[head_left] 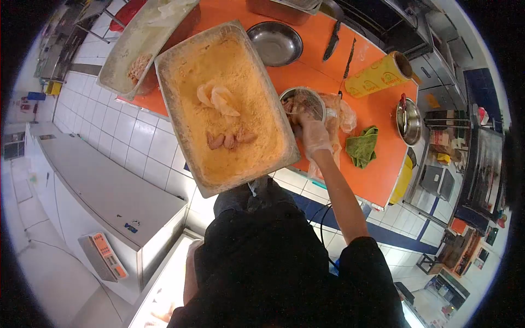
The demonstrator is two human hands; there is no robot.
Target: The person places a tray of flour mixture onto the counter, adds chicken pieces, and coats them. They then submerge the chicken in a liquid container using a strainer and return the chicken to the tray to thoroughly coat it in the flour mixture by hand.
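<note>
From the worn camera's line of sight, I see the right hand [316, 134], gloved, reaching into a metal bowl [324, 104] of meat pieces [292, 104] just beside the tray's right edge; I can't tell whether its fingers grip anything. The tray [249, 177] overhangs the near edge of the orange counter [377, 169]. On its yellow powder [235, 65], four meat strips [231, 140] lie in a row toward the near edge, below a pale crumpled piece [219, 99]. The step looks like picking meat from the bowl; the next move calls for clearing its rim. The left hand [193, 249] is mostly hidden, its state unclear.
</note>
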